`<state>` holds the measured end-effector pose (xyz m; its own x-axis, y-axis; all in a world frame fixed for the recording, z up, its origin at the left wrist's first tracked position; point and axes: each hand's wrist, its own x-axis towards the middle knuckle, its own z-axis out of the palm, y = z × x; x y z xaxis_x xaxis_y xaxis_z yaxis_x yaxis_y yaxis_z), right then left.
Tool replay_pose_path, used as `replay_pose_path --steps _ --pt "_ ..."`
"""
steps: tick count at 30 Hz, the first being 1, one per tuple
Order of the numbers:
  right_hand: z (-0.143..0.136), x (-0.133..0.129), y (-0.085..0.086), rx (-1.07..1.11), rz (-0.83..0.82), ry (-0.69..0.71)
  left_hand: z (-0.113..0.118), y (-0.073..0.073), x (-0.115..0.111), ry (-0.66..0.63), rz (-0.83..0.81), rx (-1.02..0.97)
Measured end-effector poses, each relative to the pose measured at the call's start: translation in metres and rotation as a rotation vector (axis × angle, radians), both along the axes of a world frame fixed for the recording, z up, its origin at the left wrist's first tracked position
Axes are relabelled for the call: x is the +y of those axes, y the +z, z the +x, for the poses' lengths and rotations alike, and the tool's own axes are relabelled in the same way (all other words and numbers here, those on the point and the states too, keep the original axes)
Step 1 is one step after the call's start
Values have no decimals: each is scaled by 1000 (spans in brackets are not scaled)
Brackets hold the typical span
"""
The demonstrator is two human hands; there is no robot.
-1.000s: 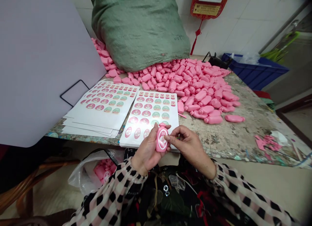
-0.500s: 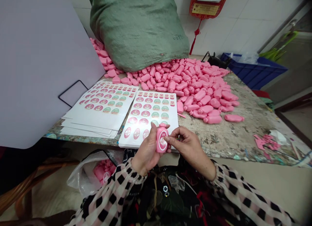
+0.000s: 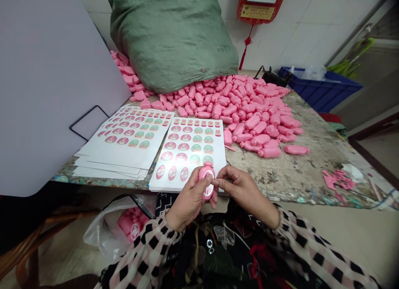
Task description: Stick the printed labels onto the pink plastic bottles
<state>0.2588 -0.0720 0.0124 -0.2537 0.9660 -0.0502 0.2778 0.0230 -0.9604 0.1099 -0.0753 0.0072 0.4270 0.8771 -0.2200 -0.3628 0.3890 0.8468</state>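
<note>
A person in patterned sleeves (image 3: 146, 243) worked at a paint-flecked surface (image 3: 264, 177), a clear plastic bag (image 3: 102, 235) open below its edge. Inside lay pink bottles (image 3: 124, 222), at least one wearing an oval label (image 3: 135, 231) and apparently finished; how many others were labelled could not be told.

Just above the near edge, the left hand (image 3: 187, 195) held a pink bottle (image 3: 206, 170) upright, cap end away from the person, its fingers curled round it and the thumb pressed on the front. The right hand (image 3: 241, 187) met the bottle's side with thumb and forefinger drawn close together; whether they pinched anything could not be seen. A white-rimmed label (image 3: 209, 192) was already on this bottle, suggesting it was nearly done, though the thumb hid part of it.

Under and beyond the hands, a sheet (image 3: 192, 141) carried at least three oval labels in its bottom row. The sheets fanned out to its left (image 3: 115, 156) were bare along the lower part, their ovals seemingly used up.

Farther back, a large heap of pink bottles (image 3: 249, 114), none visibly labelled, spread before a bulging green sack (image 3: 177, 40); by that measure, most of the work remained.
</note>
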Motion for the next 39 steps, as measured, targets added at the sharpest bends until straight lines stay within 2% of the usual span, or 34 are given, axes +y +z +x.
replay_pose_path --steps 4,9,11,15,19,22,25,29,31,35,37,39 --pt "10 8 -5 24 -38 -15 2 -1 0 42 0 -24" --pt "26 16 -7 54 -50 -208 -11 5 6 135 -9 -25" --pt "20 15 -6 116 -49 -248 -10 4 4 99 -19 -8" --pt "-12 8 -7 272 -23 -282 1 -1 -3 10 -47 29" --pt "-26 12 -14 256 49 -258 -6 -2 -9 18 -118 61" --pt "-7 31 -21 79 88 -240 -31 -2 -17 68 -119 114" --pt "23 65 -22 -298 203 -348 -65 -8 -31 194 -147 288" --pt "48 112 -11 -790 267 -439 -117 -30 -54 432 -222 587" --pt "49 130 -6 -933 236 -427 -143 -46 -65 478 -243 772" --pt "39 154 -7 -1052 94 -376 -189 -76 -81 441 -260 1218" --pt "36 162 -10 -1068 36 -356 -205 -84 -87 375 -173 1399" --pt "36 168 -14 -1058 -1 -348 -213 -86 -89 308 -106 1504"
